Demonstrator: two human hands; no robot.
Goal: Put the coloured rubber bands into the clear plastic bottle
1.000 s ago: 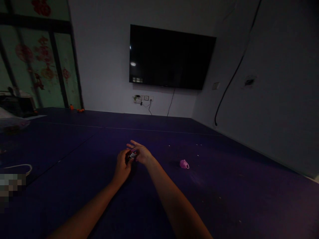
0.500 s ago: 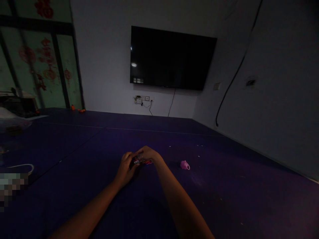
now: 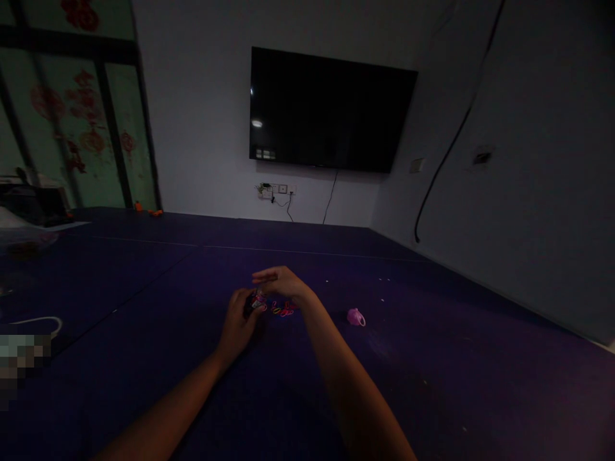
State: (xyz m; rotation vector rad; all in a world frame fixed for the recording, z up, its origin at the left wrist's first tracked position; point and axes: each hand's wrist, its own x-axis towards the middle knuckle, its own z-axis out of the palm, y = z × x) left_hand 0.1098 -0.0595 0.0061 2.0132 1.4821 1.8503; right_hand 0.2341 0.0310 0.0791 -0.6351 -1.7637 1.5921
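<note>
In a dim room, both my hands meet over a dark purple floor mat. My left hand is closed round a small dark object with pink and white marks. Raised just above it, my right hand hovers palm down with its fingers stretched out flat. Under the right hand lies a small pile of coloured loops, pink, red and yellowish, like tiny rubber bands. A small pink cup-like thing rests on the mat to the right of my hands.
A large black TV hangs on the far wall above a power socket with cables. A white cable lies at the left. Glass doors with red decorations stand at the far left.
My right hand was cupped against the left one; it has lifted and flattened, and the pile of coloured loops now lies exposed on the mat. My left hand stays in place.
</note>
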